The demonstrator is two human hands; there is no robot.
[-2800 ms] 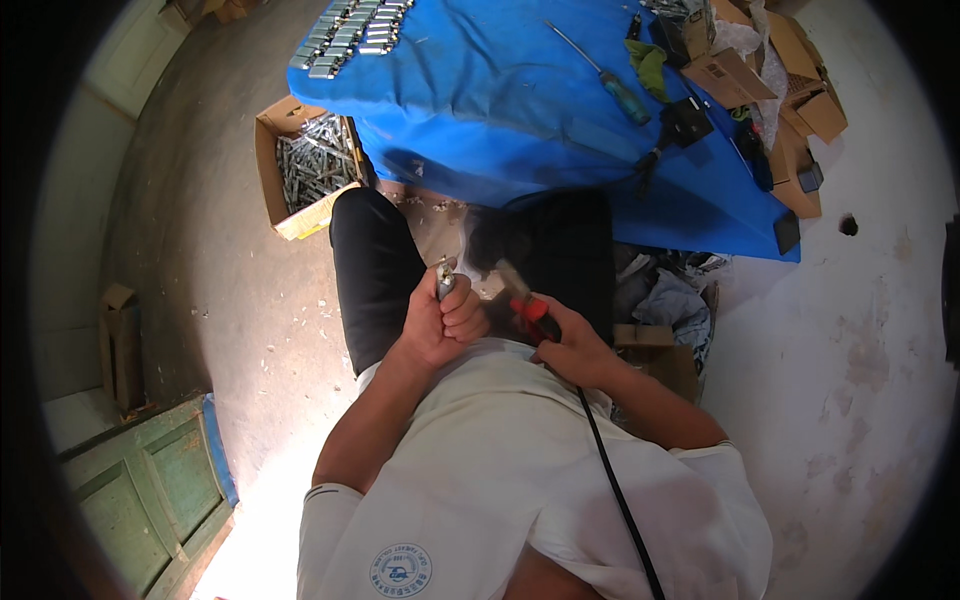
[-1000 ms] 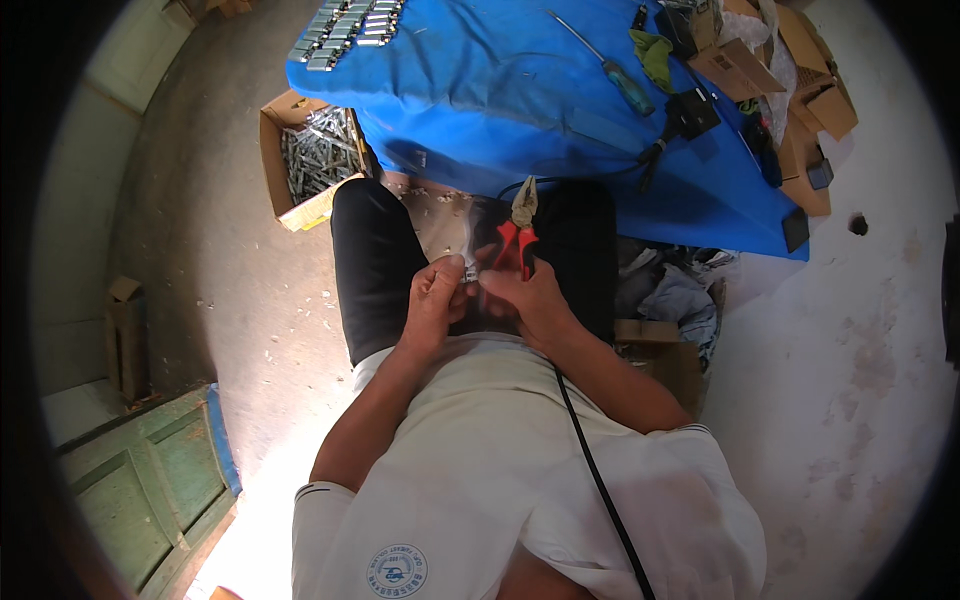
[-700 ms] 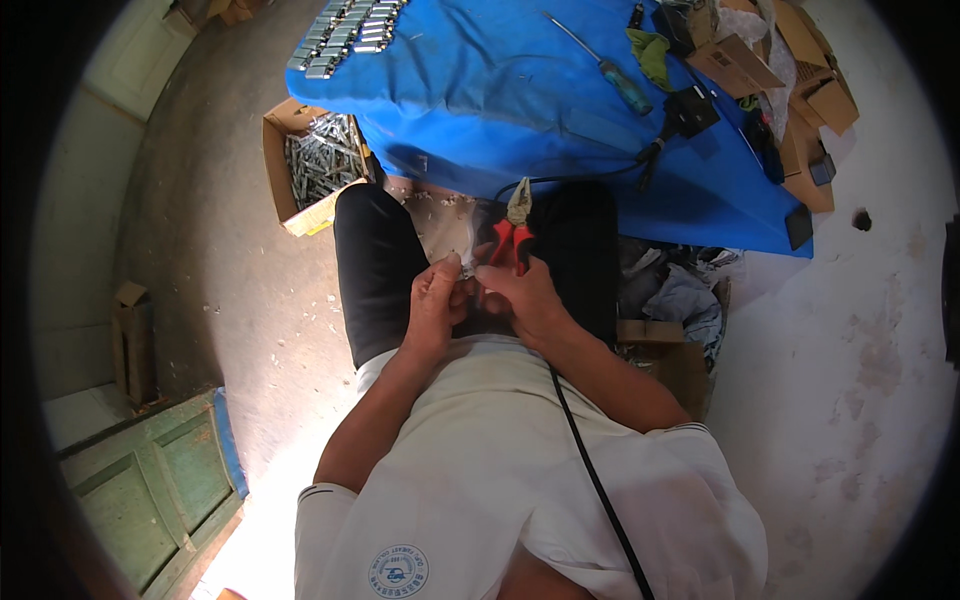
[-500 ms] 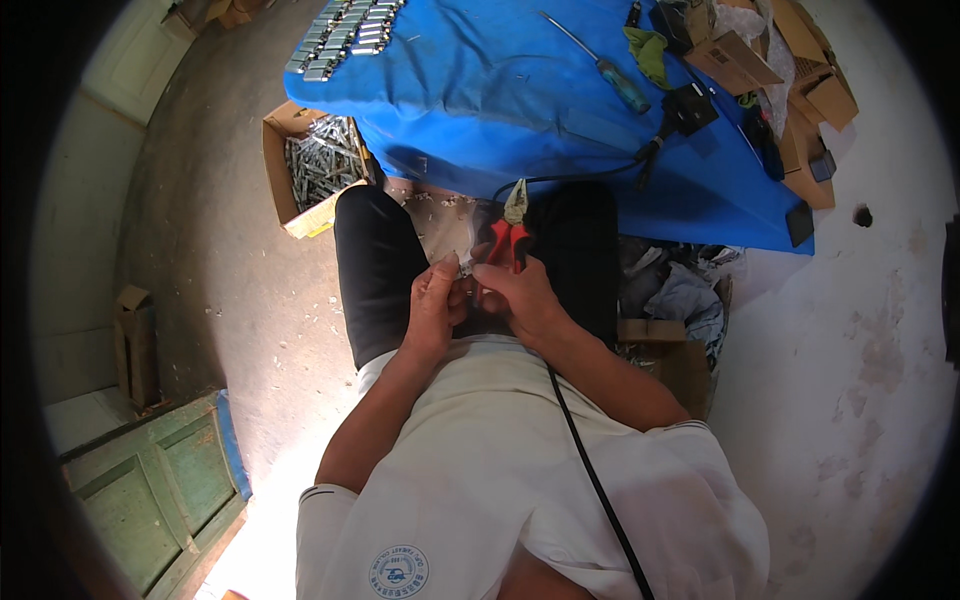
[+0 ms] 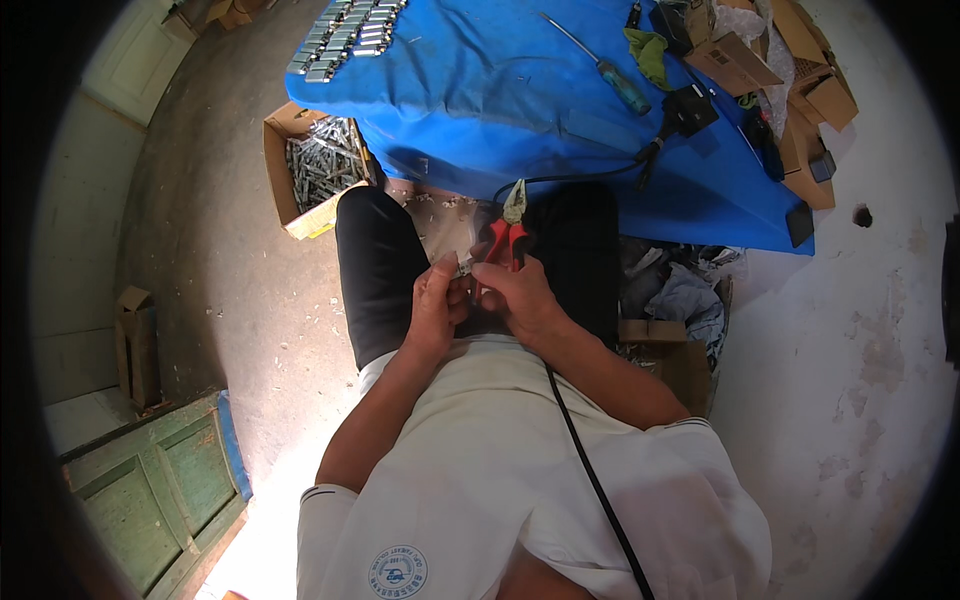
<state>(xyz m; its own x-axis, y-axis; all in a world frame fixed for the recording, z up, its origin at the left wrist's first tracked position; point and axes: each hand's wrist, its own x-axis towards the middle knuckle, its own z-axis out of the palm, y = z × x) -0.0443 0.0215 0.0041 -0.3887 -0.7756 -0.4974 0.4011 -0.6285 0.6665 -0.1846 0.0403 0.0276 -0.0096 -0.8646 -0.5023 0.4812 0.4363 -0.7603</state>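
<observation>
Over my lap, my two hands meet in front of my belly. My left hand (image 5: 435,302) is closed in a pinch on a small light piece (image 5: 464,268), too small to name. My right hand (image 5: 522,297) has its thumb up against that same piece. Red-handled pliers (image 5: 515,228) are held in my right hand, jaws pointing away from me and a little apart. Nothing is between the jaws. The lower ends of the handles are hidden by my fingers.
A blue-covered table (image 5: 470,90) stands ahead, bearing rows of metal parts (image 5: 345,35), a screwdriver (image 5: 622,85) and a black device with a cable (image 5: 688,108). A carton of metal strips (image 5: 325,160) sits at left; another box (image 5: 680,365) holds grey scraps at right.
The pliers have shifted very slightly, and their red handles show a bit farther apart. Both hands stay nearly in the same place, thumbs at the small piece.
</observation>
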